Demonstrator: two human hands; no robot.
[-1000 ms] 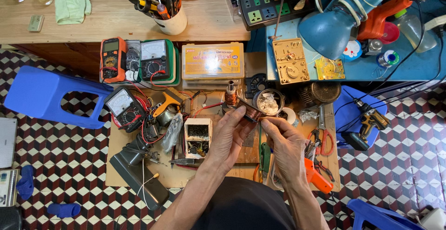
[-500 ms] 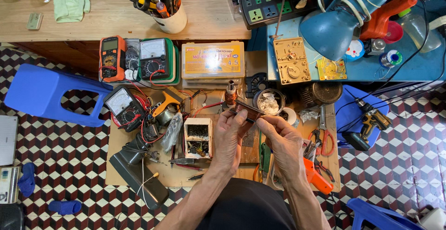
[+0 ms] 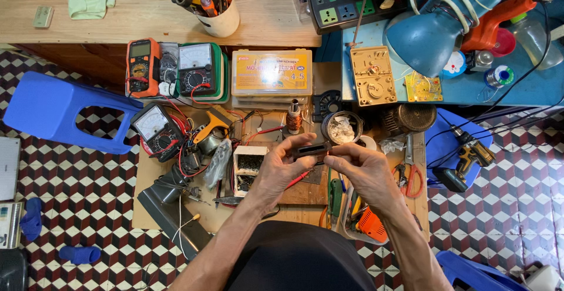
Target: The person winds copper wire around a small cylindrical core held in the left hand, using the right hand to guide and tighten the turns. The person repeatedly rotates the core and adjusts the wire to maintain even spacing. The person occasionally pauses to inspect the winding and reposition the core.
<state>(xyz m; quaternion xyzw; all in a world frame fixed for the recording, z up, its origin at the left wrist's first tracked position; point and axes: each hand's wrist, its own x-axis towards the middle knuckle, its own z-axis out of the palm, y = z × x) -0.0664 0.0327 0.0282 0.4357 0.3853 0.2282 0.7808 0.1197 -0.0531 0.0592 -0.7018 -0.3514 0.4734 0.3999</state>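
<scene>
Both my hands meet over a wooden work board (image 3: 176, 179) on the floor. My left hand (image 3: 275, 170) and my right hand (image 3: 359, 170) pinch the two ends of a small dark oblong part (image 3: 311, 150), held level between the fingertips. Just beyond the part a copper wire coil (image 3: 294, 118) stands upright on the board. Next to the coil sits a round dark tin (image 3: 342, 128) with pale stuff inside. A small white box (image 3: 249, 165) of dark bits lies beside my left wrist.
Three multimeters (image 3: 197, 71) and red leads lie at the left, near a blue plastic stool (image 3: 53, 112). A yellow-lidded parts box (image 3: 271, 72), a blue desk lamp (image 3: 432, 29), a power strip (image 3: 346, 0), red-handled scissors (image 3: 409, 173) and a drill (image 3: 467, 159) surround the board.
My left hand has come down from beside the copper coil, and the dark part has turned from slanted to level. My right hand now grips its other end.
</scene>
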